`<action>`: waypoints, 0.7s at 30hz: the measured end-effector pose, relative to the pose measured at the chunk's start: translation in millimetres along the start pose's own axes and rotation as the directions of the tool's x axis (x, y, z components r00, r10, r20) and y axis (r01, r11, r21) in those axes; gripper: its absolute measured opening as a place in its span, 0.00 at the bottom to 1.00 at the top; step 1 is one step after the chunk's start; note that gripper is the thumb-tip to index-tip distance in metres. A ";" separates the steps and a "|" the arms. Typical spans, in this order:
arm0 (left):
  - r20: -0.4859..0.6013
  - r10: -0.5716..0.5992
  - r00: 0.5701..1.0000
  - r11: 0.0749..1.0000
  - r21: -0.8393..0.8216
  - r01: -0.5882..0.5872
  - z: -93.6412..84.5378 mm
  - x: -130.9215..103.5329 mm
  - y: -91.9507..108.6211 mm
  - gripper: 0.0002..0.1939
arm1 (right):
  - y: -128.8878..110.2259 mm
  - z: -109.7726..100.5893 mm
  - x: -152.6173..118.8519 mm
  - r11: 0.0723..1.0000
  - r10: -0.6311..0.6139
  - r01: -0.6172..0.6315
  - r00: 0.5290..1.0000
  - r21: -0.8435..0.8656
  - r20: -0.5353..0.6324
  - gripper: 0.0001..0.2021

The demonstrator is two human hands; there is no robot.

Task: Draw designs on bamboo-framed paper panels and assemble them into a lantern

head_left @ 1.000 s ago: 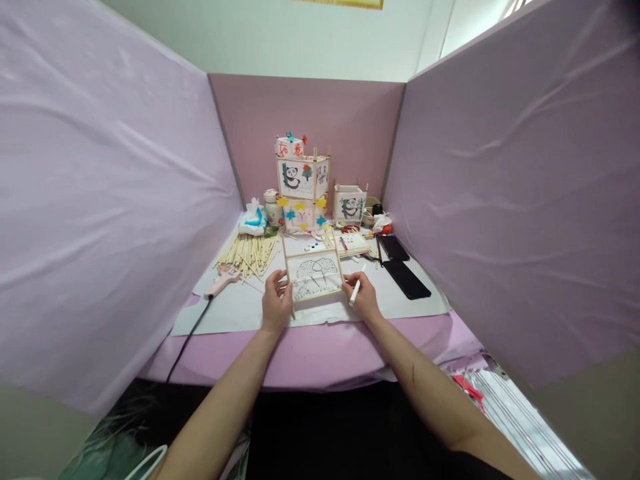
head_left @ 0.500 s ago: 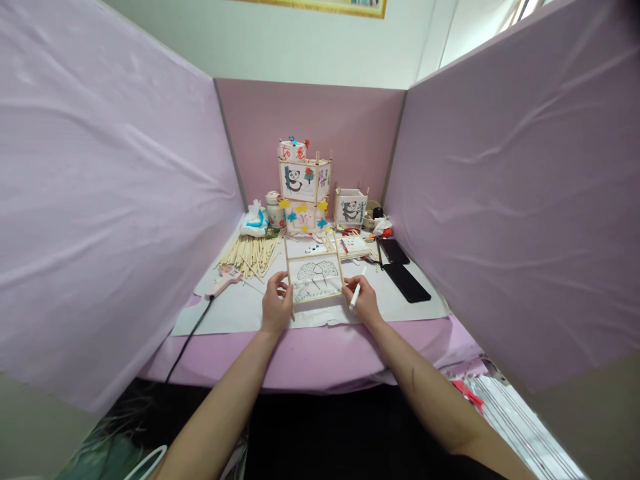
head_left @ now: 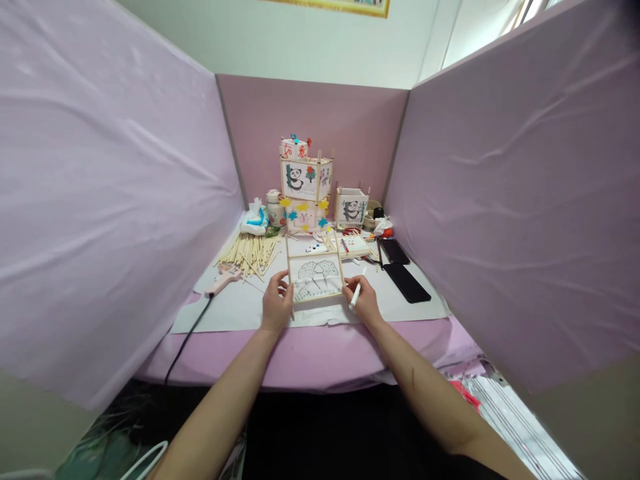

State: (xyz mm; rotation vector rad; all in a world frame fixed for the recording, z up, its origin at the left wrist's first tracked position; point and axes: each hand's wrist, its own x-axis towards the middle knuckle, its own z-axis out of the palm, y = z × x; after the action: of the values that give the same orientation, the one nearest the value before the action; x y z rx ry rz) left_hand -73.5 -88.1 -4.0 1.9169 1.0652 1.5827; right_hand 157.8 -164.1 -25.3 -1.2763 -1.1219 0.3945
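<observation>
A stick-framed white panel (head_left: 317, 277) with a dark line drawing of two rounded tree-like shapes is tilted up at the middle of the table's near side. My left hand (head_left: 278, 303) is closed on its left stick. On the other side, my right hand (head_left: 364, 299) grips the frame's right edge and also holds a white pen (head_left: 355, 295) between its fingers. Behind the panel stands a tiered lantern (head_left: 306, 183) with panda and flower pictures. To its right is a smaller panda box (head_left: 352, 208).
Loose wooden sticks (head_left: 251, 255) lie at the left, near a pink glue gun (head_left: 223, 280) with a black cord. Two black phone-like slabs (head_left: 407, 283) rest at the right. A tissue pack (head_left: 255, 219) and a white bottle (head_left: 275, 209) stand at the back left. Pink cloth walls (head_left: 320, 113) surround the table.
The camera view has shifted very slightly. Both hands keep their grip on the framed panel, with no clear movement.
</observation>
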 end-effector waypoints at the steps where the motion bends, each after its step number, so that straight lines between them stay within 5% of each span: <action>1: -0.001 -0.001 1.000 1.000 0.002 0.001 -0.1 0.1 -0.1 0.16 | 0.5 0.0 0.0 1.000 -0.001 0.001 1.000 0.000 0.002 0.07; 21: -0.032 -0.064 0.997 0.985 -0.164 0.058 -0.2 4.5 3.3 0.15 | 2.9 -0.7 -1.1 1.000 -0.005 0.005 1.000 -0.017 0.002 0.07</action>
State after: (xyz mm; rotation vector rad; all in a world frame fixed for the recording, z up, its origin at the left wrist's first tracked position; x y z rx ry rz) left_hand -72.5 -86.6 1.3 1.7381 0.9676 1.6245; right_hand 158.9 -164.4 -28.3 -1.2877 -1.1318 0.3827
